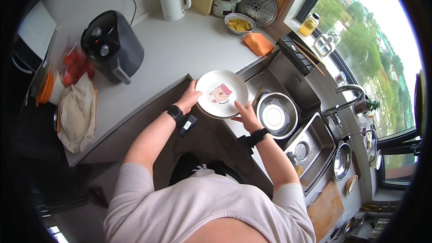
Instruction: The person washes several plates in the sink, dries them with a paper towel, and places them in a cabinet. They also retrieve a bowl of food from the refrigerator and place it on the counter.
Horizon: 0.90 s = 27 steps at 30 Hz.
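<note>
Between my two hands I hold a white plate (216, 77) with a cartoon pig printed in its middle. A darker rim shows beneath its lower edge; whether a second dish is stacked there I cannot tell. My left hand (188, 98) grips the plate's left side, thumb on the upper face. My right hand (248, 115) has the lower right side, its thumb also on top and fingers underneath. Just right of that hand, a round metal basin (293, 116) with a white dish (273, 116) in it stands in the stainless steel sink (305, 89).
A black air fryer (133, 49), a white kettle (170, 1) and a foil bowl of yellow food (239, 25) stand on the counter (162, 47). An orange cloth (258, 44) lies near the sink. The faucet (347, 103) arches over the sink's far side. A cutting board (325, 207) lies at lower right.
</note>
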Each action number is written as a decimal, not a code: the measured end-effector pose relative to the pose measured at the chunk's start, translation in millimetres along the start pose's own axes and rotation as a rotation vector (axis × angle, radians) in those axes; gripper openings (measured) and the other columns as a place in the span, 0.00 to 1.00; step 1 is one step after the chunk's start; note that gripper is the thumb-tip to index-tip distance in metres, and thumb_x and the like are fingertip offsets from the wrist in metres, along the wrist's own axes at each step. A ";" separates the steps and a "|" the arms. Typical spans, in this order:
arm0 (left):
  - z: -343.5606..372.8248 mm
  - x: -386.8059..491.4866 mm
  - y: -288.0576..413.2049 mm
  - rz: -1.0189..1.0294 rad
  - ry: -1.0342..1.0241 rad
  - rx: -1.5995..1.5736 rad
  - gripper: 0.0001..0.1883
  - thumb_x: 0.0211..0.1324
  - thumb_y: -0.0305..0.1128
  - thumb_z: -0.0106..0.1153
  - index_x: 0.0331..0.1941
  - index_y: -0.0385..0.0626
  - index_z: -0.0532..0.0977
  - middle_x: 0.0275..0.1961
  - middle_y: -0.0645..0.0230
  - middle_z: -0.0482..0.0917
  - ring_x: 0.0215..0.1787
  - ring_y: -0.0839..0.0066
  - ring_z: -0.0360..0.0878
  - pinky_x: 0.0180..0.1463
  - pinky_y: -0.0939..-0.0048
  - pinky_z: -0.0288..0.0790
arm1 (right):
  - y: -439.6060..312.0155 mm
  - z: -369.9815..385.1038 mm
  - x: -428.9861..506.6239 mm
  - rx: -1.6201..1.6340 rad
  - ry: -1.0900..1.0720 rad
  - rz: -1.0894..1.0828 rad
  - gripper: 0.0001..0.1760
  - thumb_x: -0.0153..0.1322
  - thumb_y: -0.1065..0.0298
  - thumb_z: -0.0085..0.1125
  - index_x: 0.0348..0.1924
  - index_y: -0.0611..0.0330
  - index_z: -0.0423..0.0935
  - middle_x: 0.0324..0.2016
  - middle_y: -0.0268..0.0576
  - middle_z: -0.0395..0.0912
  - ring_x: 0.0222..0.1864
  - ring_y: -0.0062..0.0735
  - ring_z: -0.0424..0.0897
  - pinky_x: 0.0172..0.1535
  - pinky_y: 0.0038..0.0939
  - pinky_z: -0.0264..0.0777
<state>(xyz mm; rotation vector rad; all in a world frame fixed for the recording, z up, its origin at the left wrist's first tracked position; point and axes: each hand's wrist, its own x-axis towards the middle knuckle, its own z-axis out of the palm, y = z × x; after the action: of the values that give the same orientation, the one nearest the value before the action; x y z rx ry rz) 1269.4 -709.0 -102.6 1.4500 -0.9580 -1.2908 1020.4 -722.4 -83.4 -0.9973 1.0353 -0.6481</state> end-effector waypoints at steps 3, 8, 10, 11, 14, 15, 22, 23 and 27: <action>-29.0 23.8 6.2 -0.027 0.029 0.046 0.34 0.55 0.24 0.47 0.67 0.39 0.53 0.65 0.55 0.64 0.68 0.64 0.60 0.69 0.65 0.55 | 3.0 21.3 37.9 -0.034 0.044 -0.036 0.21 0.74 0.59 0.51 0.55 0.64 0.66 0.44 0.44 0.76 0.42 0.32 0.80 0.39 0.35 0.81; -81.5 76.8 7.2 0.015 -0.003 0.116 0.34 0.58 0.24 0.44 0.69 0.40 0.49 0.67 0.55 0.60 0.70 0.64 0.56 0.71 0.65 0.51 | 10.4 57.4 116.0 -0.032 0.151 -0.016 0.22 0.74 0.62 0.51 0.55 0.67 0.63 0.44 0.47 0.75 0.41 0.34 0.80 0.37 0.35 0.81; -98.0 99.4 5.2 0.025 -0.013 0.138 0.33 0.58 0.24 0.43 0.69 0.41 0.50 0.67 0.56 0.61 0.70 0.65 0.55 0.71 0.65 0.50 | 6.9 67.8 141.8 -0.107 0.175 -0.016 0.22 0.73 0.62 0.52 0.54 0.68 0.62 0.43 0.48 0.75 0.41 0.35 0.80 0.36 0.35 0.81; -105.7 110.8 5.0 0.020 -0.026 0.120 0.32 0.58 0.23 0.42 0.68 0.41 0.50 0.67 0.56 0.61 0.70 0.65 0.55 0.71 0.65 0.49 | 3.3 72.0 152.9 -0.143 0.198 0.012 0.23 0.73 0.63 0.53 0.54 0.69 0.62 0.43 0.49 0.74 0.40 0.35 0.80 0.35 0.35 0.81; -123.4 138.4 4.4 -0.023 -0.037 0.083 0.33 0.59 0.23 0.41 0.69 0.41 0.48 0.69 0.57 0.58 0.72 0.65 0.53 0.72 0.65 0.48 | -8.5 84.8 179.6 -0.156 0.219 -0.055 0.25 0.71 0.63 0.55 0.54 0.72 0.61 0.42 0.52 0.74 0.39 0.37 0.80 0.32 0.34 0.81; -127.9 144.4 4.0 -0.003 -0.061 0.050 0.34 0.59 0.23 0.41 0.70 0.41 0.46 0.70 0.58 0.56 0.73 0.65 0.52 0.72 0.66 0.47 | -11.4 88.5 186.2 -0.145 0.237 -0.063 0.25 0.70 0.64 0.56 0.53 0.73 0.62 0.42 0.55 0.75 0.38 0.39 0.80 0.30 0.34 0.82; -148.8 180.8 -3.0 -0.004 -0.118 0.017 0.36 0.60 0.22 0.40 0.71 0.41 0.41 0.73 0.57 0.51 0.74 0.65 0.49 0.73 0.67 0.46 | -4.9 97.6 223.4 -0.191 0.296 -0.055 0.26 0.68 0.66 0.59 0.53 0.74 0.62 0.46 0.58 0.67 0.38 0.47 0.80 0.28 0.35 0.84; -151.2 184.7 -3.9 0.037 -0.160 0.008 0.36 0.60 0.22 0.40 0.71 0.41 0.40 0.73 0.57 0.51 0.74 0.66 0.49 0.73 0.67 0.46 | -2.0 98.9 227.1 -0.234 0.305 -0.083 0.27 0.68 0.66 0.60 0.53 0.74 0.61 0.47 0.59 0.66 0.39 0.48 0.80 0.27 0.34 0.84; -151.1 194.3 -4.4 -0.009 -0.139 -0.029 0.36 0.60 0.20 0.38 0.71 0.41 0.39 0.72 0.56 0.52 0.73 0.65 0.52 0.72 0.67 0.48 | 0.7 101.8 237.1 -0.290 0.358 -0.053 0.31 0.67 0.63 0.62 0.56 0.73 0.59 0.50 0.63 0.64 0.41 0.51 0.78 0.27 0.34 0.83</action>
<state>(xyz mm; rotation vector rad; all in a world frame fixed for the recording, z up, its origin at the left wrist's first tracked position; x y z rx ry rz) 1446.1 -872.1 -155.8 1.3571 -1.0205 -1.4216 1207.8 -881.8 -161.0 -1.1892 1.4507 -0.7516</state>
